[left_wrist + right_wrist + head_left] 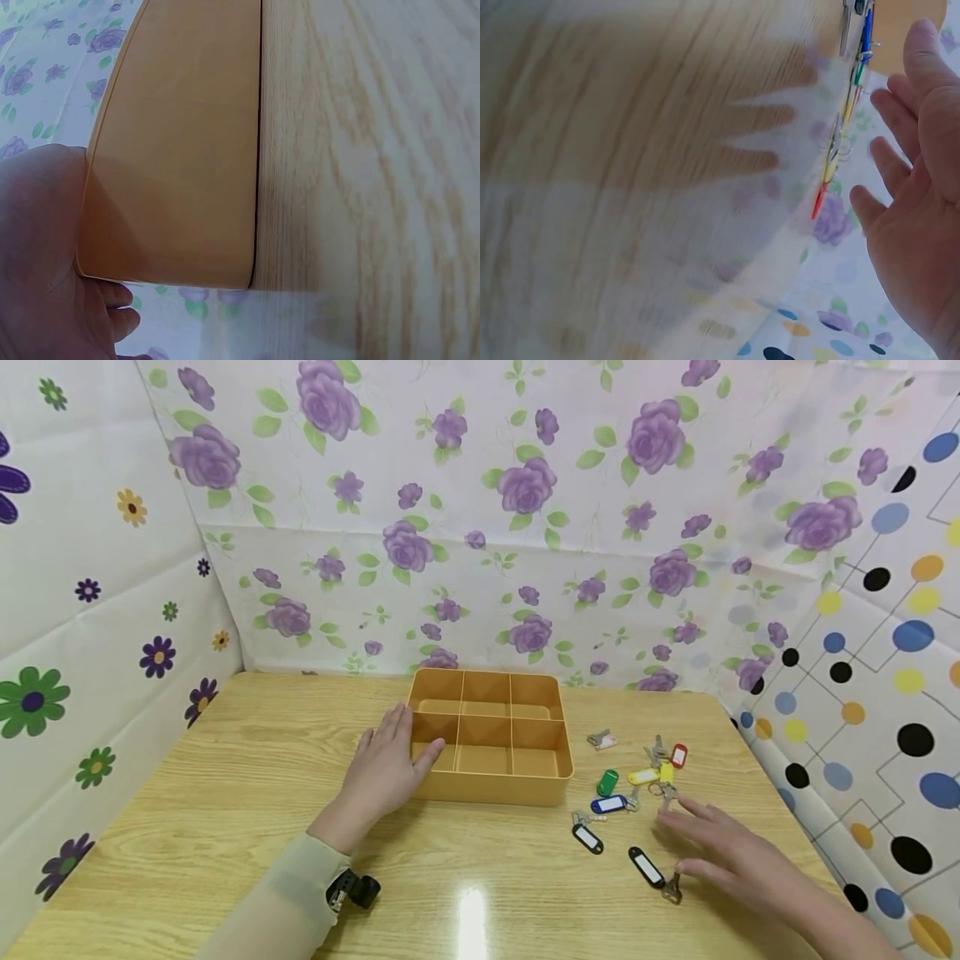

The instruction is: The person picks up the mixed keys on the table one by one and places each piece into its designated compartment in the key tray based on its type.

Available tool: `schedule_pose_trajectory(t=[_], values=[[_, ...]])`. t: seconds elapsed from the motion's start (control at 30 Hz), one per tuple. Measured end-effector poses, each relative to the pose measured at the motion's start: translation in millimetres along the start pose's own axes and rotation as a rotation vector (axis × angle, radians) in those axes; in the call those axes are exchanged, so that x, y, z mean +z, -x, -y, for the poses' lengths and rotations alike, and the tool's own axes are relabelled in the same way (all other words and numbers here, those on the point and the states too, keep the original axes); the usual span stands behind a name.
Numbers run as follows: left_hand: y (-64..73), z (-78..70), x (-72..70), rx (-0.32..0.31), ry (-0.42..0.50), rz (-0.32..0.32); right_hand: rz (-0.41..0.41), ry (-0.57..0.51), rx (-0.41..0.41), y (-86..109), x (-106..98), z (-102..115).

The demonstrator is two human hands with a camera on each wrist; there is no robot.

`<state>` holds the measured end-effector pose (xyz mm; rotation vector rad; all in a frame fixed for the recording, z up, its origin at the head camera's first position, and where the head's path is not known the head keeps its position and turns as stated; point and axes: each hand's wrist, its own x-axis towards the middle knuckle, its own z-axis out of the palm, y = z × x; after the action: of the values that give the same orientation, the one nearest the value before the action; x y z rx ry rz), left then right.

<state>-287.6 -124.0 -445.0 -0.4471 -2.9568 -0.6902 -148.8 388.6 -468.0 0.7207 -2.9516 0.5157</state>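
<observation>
An orange-brown organizer box [491, 788] with several compartments stands at the back middle of the table. My left hand [384, 770] rests on its left side, fingers fairly straight and thumb reaching over the rim; the left wrist view shows the palm against the box wall [172, 150]. My right hand [738, 860], fingers spread and holding nothing, hovers above the table beside the tagged keys. Nearest it are a black key tag [647, 867] with a dark key [672, 889] and a silver key [668, 795]. In the right wrist view this hand [922, 180] hangs above its shadow.
Scattered right of the box are a green tag [607, 782], blue tag [608, 804], another black tag [587, 838], yellow tag [642, 777], red tag [678, 755] and a pale tag [603, 742]. Patterned cloth [480, 510] closes off the table's back and sides.
</observation>
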Motion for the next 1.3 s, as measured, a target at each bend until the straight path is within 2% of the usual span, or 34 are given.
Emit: schedule_pose_trajectory(t=[0.2, 0.4, 1.0, 1.3], values=[[0.2, 2.2, 1.1, 0.007, -0.005, 0.002, 0.010, 0.001, -0.022, 3.1, 0, -4], [0.0, 3.6, 2.9, 0.013, -0.014, -0.006, -0.010, 0.062, -0.089, 6.2, 7, -9], [0.7, 0.5, 2.5, 0.001, -0.003, -0.005, 0.006, -0.079, -0.131, 5.6, 15, -12], [0.9, 1.7, 1.6, 0.002, -0.006, -0.004, -0.015, -0.054, -0.139, -0.7, 16, -9]])
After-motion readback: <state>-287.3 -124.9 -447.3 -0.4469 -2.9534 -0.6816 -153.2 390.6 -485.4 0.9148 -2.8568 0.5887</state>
